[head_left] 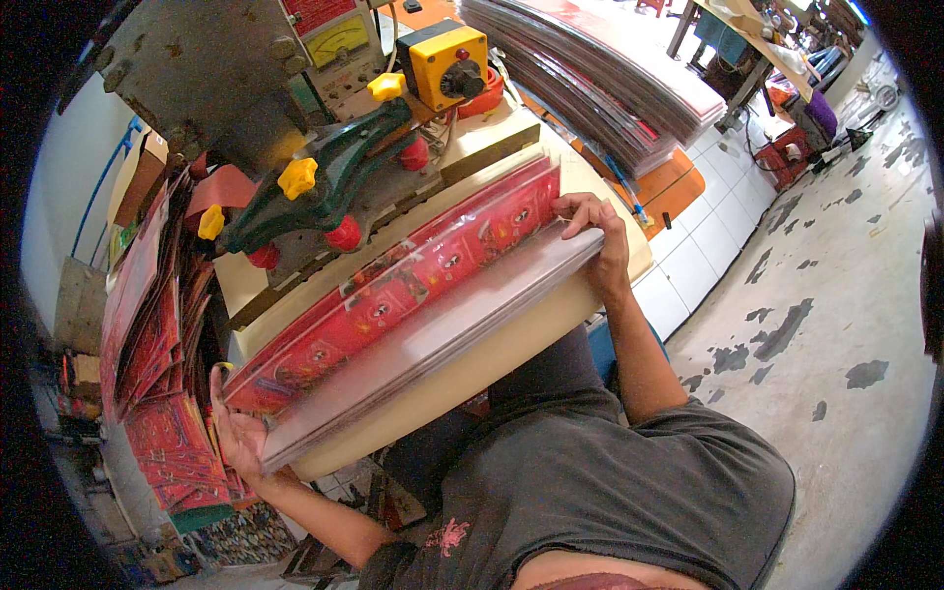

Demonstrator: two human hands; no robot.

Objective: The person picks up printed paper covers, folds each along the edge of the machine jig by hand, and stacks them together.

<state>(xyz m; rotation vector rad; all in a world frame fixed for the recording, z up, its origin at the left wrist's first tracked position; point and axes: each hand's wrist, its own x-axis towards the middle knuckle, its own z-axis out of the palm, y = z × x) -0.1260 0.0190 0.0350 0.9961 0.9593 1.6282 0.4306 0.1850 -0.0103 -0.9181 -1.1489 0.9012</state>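
Observation:
A long stack of glossy printed plastic sheets (413, 352) lies across the pale work surface (462, 413) in front of me. Its near part is whitish and see-through. Along the far side a red printed flap (433, 273) stands up at a slant. My right hand (597, 236) grips the stack's right end, fingers bent over the top. At the opposite end, my left hand (241, 433) holds the left edge between palm and fingers, with some fingers pointing up along the red flap. Just beyond the sheets stands a machine with a dark green bracket (324, 182).
The bracket carries yellow star knobs (297, 178) and red round knobs (343, 233). A yellow-and-black control box (447, 67) sits above. Red printed sheets (167, 423) pile up at left; a tall sheet stack (600, 79) lies on the orange table (678, 182) at far right.

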